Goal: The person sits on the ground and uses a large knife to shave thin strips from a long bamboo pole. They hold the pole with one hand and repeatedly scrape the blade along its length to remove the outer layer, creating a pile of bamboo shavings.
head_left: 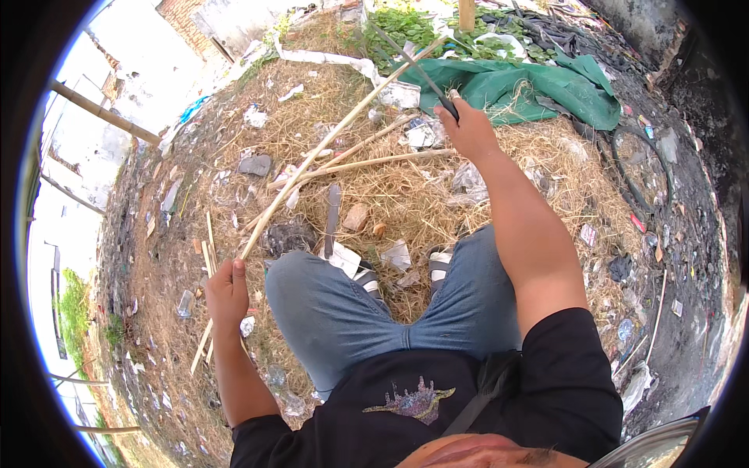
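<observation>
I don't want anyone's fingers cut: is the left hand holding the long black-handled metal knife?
No, the left hand grips a long pale wooden stick, while the right hand holds the long black-handled metal knife.

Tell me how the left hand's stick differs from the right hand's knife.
The stick is pale tan; the knife is grey with a black handle. The stick looks longer than the knife. The stick slants up rightward, the knife up leftward. Both are narrow.

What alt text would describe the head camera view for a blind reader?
A person's left hand grips a long pale stick and the right hand a black-handled knife, above straw-littered ground, with a green tarp beyond.
</observation>
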### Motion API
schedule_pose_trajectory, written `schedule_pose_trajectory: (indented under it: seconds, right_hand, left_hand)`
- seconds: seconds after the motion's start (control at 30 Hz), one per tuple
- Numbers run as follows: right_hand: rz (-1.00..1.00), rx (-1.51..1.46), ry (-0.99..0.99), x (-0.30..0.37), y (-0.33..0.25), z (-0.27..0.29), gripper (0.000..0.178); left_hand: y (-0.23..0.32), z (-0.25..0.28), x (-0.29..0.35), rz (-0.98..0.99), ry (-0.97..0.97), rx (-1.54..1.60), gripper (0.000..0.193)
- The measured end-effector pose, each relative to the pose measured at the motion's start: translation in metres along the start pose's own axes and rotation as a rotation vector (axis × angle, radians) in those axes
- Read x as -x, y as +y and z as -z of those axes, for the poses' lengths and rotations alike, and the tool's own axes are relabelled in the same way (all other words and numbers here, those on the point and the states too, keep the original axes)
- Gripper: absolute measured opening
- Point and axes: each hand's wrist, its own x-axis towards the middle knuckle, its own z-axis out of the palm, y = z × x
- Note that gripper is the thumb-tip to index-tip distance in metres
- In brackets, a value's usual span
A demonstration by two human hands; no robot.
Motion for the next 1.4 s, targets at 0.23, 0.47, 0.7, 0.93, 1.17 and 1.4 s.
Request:
schedule_pose_trajectory:
  seconds: [0.23, 0.47, 0.7, 0.93, 1.17, 1.4]
  right_hand:
    - [0.438, 0.137, -0.198, 0.022, -0.037, -0.026, 0.040]
    - [0.201, 0.137, -0.244, 0.016, -0.025, -0.008, 0.040]
    - [0.238, 0.044, -0.146, 0.009, -0.030, -0.008, 0.044]
    - [0.408, 0.155, -0.316, 0.030, -0.051, -0.032, 0.044]
    - [0.213, 0.052, -0.155, 0.007, -0.018, -0.012, 0.041]
    - [0.528, 0.215, -0.296, 0.038, -0.065, -0.032, 0.043]
  left_hand:
    - [-0.009, -0.005, 0.017, -0.007, 0.091, -0.066, 0.057]
    - [0.000, -0.009, 0.025, -0.078, 0.286, -0.211, 0.056]
    - [-0.003, -0.021, 0.026, -0.078, 0.277, -0.059, 0.057]
    - [0.001, -0.027, 0.027, -0.037, 0.201, -0.112, 0.056]
    - [0.011, -0.012, 0.013, 0.015, 0.177, -0.073, 0.055]
    - [0.009, -0.024, 0.013, -0.035, 0.209, -0.052, 0.054]
